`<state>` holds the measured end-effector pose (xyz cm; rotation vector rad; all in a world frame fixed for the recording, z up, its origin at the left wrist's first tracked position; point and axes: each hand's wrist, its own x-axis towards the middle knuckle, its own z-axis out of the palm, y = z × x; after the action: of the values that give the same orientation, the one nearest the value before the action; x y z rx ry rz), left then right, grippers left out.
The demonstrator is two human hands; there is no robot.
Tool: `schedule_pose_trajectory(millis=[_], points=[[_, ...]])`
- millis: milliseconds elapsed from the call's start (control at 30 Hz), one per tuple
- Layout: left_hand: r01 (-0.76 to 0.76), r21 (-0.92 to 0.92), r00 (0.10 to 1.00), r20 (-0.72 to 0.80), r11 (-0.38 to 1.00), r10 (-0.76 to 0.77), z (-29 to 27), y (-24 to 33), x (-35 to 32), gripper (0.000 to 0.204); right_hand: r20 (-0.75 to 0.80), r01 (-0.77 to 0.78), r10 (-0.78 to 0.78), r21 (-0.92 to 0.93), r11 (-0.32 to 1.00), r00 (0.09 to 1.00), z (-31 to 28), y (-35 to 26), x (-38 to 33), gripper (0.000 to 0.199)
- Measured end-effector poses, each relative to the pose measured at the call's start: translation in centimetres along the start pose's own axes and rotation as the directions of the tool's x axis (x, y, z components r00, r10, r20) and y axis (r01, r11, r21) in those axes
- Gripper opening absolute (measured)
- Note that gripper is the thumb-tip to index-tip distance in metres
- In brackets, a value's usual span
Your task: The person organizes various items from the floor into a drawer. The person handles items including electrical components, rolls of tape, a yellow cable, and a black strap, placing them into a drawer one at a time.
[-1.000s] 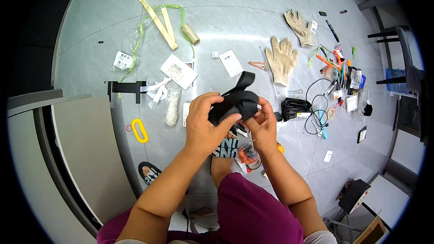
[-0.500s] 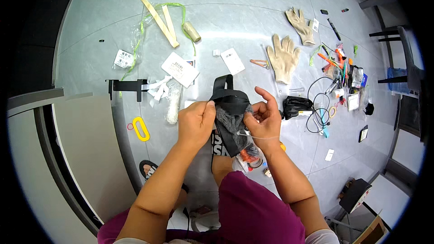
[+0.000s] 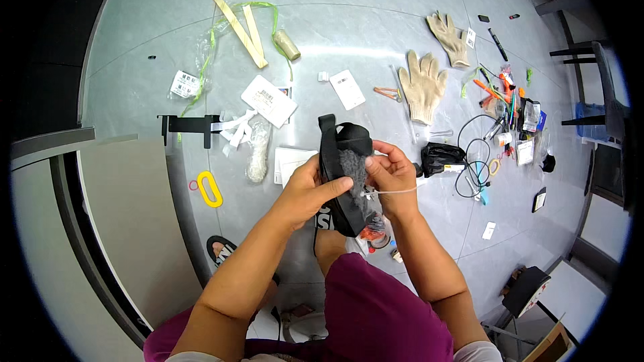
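Observation:
Above my knees I hold a black strap (image 3: 351, 216) with a loop at its top and a grey fuzzy patch along its middle. My left hand (image 3: 310, 189) is closed round its left side, thumb laid across the fuzz. On the other side my right hand (image 3: 391, 173) pinches the upper right edge between thumb and fingers. A thin whitish cord (image 3: 399, 192) runs from the patch across my right hand. The strap's underside is hidden from me.
Two beige work gloves (image 3: 424, 87) lie ahead to the right. Farther right are tangled black cable (image 3: 475, 164) and a pile of pens and small packets. White cards (image 3: 270, 100), a yellow ring handle (image 3: 209, 190) and a black bracket (image 3: 191, 125) lie to the left, beside a cabinet (image 3: 144, 208).
The strap has turned in my hands, showing more of the grey fuzz. My left hand has shifted right, its thumb moving onto the patch; my right fingers have closed in on the edge.

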<state>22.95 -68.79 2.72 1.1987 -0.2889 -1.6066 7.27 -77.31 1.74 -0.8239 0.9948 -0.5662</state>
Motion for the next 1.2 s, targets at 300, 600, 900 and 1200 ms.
schedule_pose_trajectory(millis=[300, 600, 900, 1200], points=[[-0.27, 0.803, 0.947, 0.124, 0.531, 0.295, -0.9, -1.1, -0.3, 0.052, 0.401, 0.596, -0.507, -0.741, 0.309, 0.763, -0.8, -3.8, -0.5, 0.064], [-0.181, 0.541, 0.972, -0.03, 0.821, 0.234, -0.1, -1.4, -0.5, 0.054, 0.207, 0.291, -0.21, -0.541, 0.789, 0.955, 1.3, -0.9, -0.9, 0.068], [-0.334, 0.838, 0.913, 0.174, 0.431, 0.37, 0.9, -0.4, -0.8, 0.085, -0.055, 0.145, -0.211, -0.557, 0.818, 0.976, 1.0, 0.0, 0.3, 0.029], [-0.216, 0.956, 0.969, 0.185, 0.199, 0.163, 2.3, -0.4, -0.6, 0.085, -0.189, -0.003, -0.081, -0.409, 0.912, 0.979, 0.7, -0.3, -0.7, 0.027]])
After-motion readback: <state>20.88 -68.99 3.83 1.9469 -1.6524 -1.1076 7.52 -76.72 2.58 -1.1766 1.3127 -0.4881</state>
